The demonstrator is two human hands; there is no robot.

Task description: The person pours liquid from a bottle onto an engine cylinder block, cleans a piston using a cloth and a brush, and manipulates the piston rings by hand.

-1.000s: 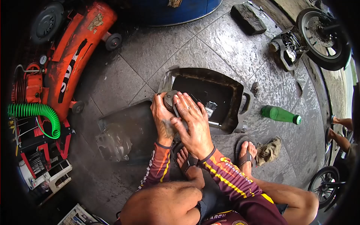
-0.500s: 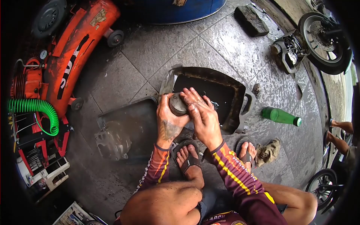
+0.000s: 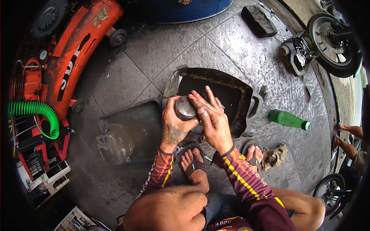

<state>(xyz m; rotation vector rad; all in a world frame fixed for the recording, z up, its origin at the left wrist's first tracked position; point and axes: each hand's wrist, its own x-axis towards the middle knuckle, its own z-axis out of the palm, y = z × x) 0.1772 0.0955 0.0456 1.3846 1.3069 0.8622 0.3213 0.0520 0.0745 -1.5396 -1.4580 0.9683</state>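
In my left hand (image 3: 172, 122) sits a round grey metal piston (image 3: 186, 107), its top face turned up and grooves around its side. The thumb and fingers of that hand wrap around the piston. My right hand (image 3: 212, 121) lies against the piston's right side, its fingers stretched out and the thumb near the rim. Both hands are over the near edge of a dark, dirty plastic basin (image 3: 249, 98) with a handle on its right. Dark liquid or residue shows inside it.
To the left is a dark tray (image 3: 148, 144) with a metal engine cover (image 3: 115, 148) in it. Farther left stands a red air compressor (image 3: 77, 57) with a green coiled hose (image 3: 42, 111). A green bottle (image 3: 287, 118) and a rag (image 3: 276, 154) lie to the right.
My right hand has slid a little right across the piston and its fingers have spread, so more of the top face shows. My left hand keeps its grip.
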